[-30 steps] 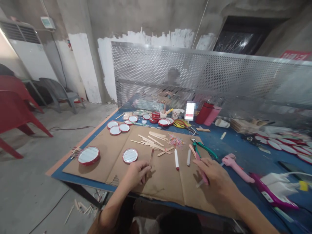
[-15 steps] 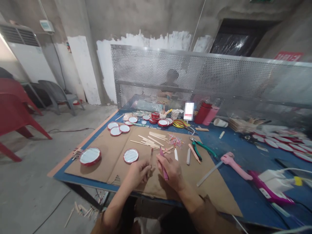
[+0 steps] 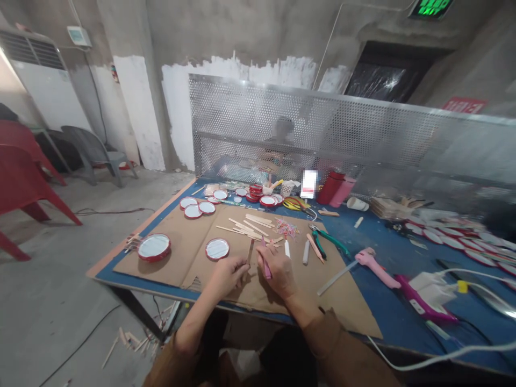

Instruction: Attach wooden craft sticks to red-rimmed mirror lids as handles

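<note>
My left hand (image 3: 230,277) pinches a flat brown wooden stick (image 3: 251,251) that points up and away, its far tip darker. Close beside it, my right hand (image 3: 276,270) is closed round a slim purple-pink pen-like tool (image 3: 266,266); its exact kind is unclear. Both hands are low over a brown cardboard sheet (image 3: 322,309). Left of them lies a round, red-rimmed lid with a pale face (image 3: 217,249). Pale wooden sticks (image 3: 258,220) and a heap of coloured bits (image 3: 287,227) lie just beyond my hands.
Green-handled pliers (image 3: 332,239) and a pink glue gun (image 3: 377,267) lie to the right, near a magenta power strip (image 3: 427,303) with cables. A larger red-rimmed disc (image 3: 154,247) sits at left. Bottles (image 3: 331,187) stand before a perforated metal screen (image 3: 250,129).
The view has shifted slightly, so the table's right side appears further left. Both hands keep their hold on the stick and the purple-pink tool, with little movement.
</note>
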`<state>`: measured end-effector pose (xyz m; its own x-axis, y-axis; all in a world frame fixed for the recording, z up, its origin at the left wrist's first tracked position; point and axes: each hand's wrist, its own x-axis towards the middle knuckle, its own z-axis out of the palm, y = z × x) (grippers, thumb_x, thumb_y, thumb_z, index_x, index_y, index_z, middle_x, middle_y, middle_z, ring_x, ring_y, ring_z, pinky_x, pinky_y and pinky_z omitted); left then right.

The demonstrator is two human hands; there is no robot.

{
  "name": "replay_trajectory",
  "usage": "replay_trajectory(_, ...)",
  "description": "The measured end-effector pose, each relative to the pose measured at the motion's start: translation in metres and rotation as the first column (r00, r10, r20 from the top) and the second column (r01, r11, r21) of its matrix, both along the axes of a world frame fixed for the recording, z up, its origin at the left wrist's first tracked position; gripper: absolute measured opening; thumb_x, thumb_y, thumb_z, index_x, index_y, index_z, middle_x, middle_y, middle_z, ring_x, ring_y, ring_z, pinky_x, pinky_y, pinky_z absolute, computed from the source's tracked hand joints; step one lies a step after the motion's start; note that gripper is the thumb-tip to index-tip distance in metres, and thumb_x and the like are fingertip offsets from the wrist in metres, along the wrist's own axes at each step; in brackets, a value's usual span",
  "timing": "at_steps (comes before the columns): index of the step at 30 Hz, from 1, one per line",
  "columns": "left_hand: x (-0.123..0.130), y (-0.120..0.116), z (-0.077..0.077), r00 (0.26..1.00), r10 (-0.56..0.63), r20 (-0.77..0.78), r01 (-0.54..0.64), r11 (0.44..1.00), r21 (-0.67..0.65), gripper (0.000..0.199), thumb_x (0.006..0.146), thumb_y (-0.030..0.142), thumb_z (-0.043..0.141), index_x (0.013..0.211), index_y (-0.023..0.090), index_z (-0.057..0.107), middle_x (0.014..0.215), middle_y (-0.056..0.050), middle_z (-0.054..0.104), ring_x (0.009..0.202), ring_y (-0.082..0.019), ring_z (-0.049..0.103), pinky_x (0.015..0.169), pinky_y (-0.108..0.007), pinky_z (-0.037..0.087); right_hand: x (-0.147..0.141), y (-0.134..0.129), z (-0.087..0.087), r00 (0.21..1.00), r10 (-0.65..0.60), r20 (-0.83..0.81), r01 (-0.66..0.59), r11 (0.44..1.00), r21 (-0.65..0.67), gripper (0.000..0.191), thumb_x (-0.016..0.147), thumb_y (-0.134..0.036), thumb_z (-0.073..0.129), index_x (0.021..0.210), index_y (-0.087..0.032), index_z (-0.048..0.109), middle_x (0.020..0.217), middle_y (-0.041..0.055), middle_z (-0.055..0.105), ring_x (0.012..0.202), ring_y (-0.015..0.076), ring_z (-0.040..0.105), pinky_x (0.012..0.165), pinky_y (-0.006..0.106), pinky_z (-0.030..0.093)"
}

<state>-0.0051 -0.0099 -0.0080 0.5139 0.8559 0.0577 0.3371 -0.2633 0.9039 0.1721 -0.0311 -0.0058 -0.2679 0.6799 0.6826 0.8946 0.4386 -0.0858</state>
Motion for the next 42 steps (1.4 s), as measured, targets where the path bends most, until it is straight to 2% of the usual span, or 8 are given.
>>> replay_trajectory(4,-0.0004,-0.0006,0.0032,0.999,0.003,-0.034,-0.002,1.000,0.024,0.024,0.082,0.034,0.044,0.064,0.019,0.048,0.045,0.004,0.051,0.042,-0.011,0.048,0.049,-0.021,0.037,-0.0007,0.0008,-0.0017,1.000,-0.029,0.004,0.029,1.000,-0.007,0.020,0.091,-0.018,0.042,0.101,-0.017,0.059,0.086,0.0073,0.064,0.085,0.0203,0.062,0.081,0.033,0.048)
replay_trajectory(10,-0.0005,-0.0023,0.0090,0.999,0.005,-0.031,-0.006,1.000,-0.020,0.025,0.082,0.037,0.044,0.066,0.019,0.049,0.045,0.004,0.049,0.042,-0.011,0.048,0.048,-0.020,0.037,-0.0010,0.0029,-0.0031,0.999,-0.038,0.009,0.038,0.999,-0.016,0.021,0.092,-0.019,0.041,0.101,-0.018,0.059,0.088,0.0079,0.065,0.084,0.0201,0.062,0.080,0.033,0.048)
replay_trajectory(19,-0.0002,-0.0001,-0.0001,1.000,0.001,-0.015,-0.001,0.999,-0.033,0.023,0.081,0.036,0.044,0.066,0.019,0.050,0.046,0.004,0.050,0.041,-0.010,0.048,0.047,-0.020,0.038,-0.0017,0.0035,-0.0006,0.999,-0.042,0.005,0.043,0.998,-0.037,0.019,0.092,-0.019,0.040,0.097,-0.019,0.058,0.085,0.0071,0.064,0.084,0.0204,0.062,0.078,0.032,0.048)
replay_trajectory(33,0.0008,0.0006,0.0023,0.999,-0.029,-0.029,0.028,0.999,-0.031,0.023,0.080,0.037,0.041,0.066,0.019,0.048,0.050,0.002,0.053,0.041,-0.011,0.050,0.044,-0.020,0.038,-0.0013,0.0038,-0.0014,0.998,-0.066,-0.024,0.066,0.997,-0.026,0.020,0.092,-0.019,0.040,0.099,-0.017,0.059,0.087,0.0079,0.066,0.089,0.0207,0.062,0.083,0.033,0.047)
replay_trajectory(42,0.0004,0.0004,0.0033,0.999,-0.037,-0.001,0.037,0.998,-0.054,0.025,0.077,0.039,0.043,0.066,0.018,0.050,0.051,0.001,0.056,0.040,-0.011,0.050,0.042,-0.020,0.037,0.0002,0.0055,-0.0059,0.996,-0.063,-0.064,0.062,0.998,-0.028,0.020,0.091,-0.019,0.041,0.100,-0.020,0.060,0.089,0.0067,0.067,0.089,0.0198,0.063,0.084,0.031,0.047)
